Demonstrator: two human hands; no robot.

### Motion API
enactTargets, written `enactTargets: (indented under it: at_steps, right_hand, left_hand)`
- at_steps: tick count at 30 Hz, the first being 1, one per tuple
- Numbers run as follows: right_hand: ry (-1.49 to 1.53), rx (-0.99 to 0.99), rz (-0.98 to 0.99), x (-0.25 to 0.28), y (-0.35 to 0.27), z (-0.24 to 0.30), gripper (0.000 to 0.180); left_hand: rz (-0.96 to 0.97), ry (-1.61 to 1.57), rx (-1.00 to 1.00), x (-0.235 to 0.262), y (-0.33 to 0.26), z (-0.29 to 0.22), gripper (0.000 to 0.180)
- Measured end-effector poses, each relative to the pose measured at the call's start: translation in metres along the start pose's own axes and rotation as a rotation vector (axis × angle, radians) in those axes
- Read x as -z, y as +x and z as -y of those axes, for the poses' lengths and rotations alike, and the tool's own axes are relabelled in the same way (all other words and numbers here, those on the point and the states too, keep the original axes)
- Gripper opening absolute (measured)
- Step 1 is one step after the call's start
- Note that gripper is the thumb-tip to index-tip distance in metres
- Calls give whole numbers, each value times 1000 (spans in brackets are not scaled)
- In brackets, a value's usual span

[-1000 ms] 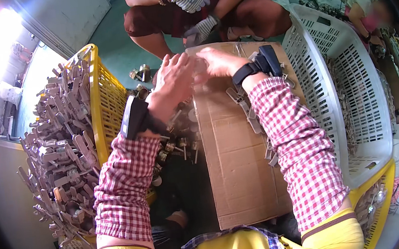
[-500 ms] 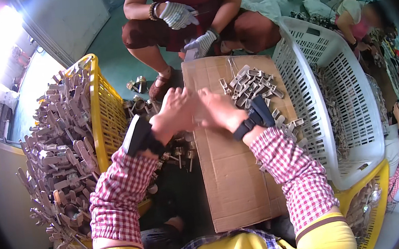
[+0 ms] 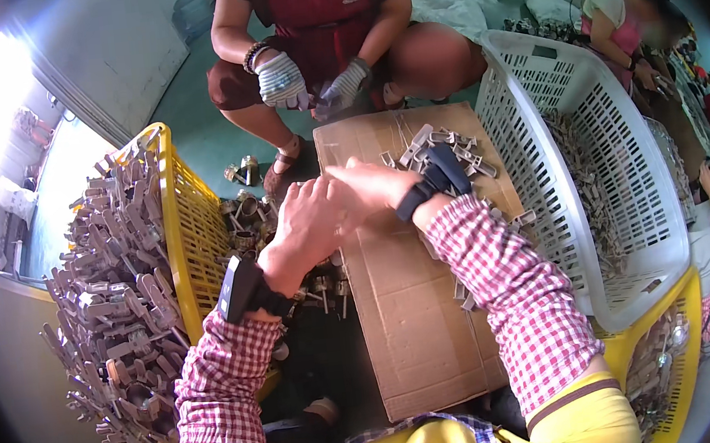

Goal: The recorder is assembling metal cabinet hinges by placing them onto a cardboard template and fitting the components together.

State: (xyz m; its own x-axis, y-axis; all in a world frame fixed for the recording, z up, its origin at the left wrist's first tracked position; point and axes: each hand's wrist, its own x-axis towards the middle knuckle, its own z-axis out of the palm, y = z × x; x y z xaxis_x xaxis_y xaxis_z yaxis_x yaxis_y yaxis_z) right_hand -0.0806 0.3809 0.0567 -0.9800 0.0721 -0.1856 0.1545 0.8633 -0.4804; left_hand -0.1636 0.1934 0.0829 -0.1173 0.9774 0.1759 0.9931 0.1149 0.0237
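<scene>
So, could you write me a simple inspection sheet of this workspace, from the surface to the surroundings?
Surface: cardboard, brown and creased.
Job's things: grey metal pieces, loosely piled toward the cardboard's far right.
Clutter: metal fittings lying between the cardboard and the yellow basket, which is heaped with metal parts.
Grip: left hand and right hand close together over the cardboard's left edge; anything held is hidden.
Cables: nothing seen.
Surroundings: white crate at right; gloved co-worker squatting opposite.
</scene>
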Motion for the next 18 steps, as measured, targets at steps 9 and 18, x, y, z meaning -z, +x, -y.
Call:
enactTargets:
  at_steps: [9, 18]
  right_hand:
    - [-175, -64, -388, -33, -14, 19, 96]
    - [-113, -2, -227, -32, -24, 13, 86]
  left_hand:
    - [139, -121, 77, 13, 33, 29, 72]
    - [249, -715, 329, 0, 54, 83, 94]
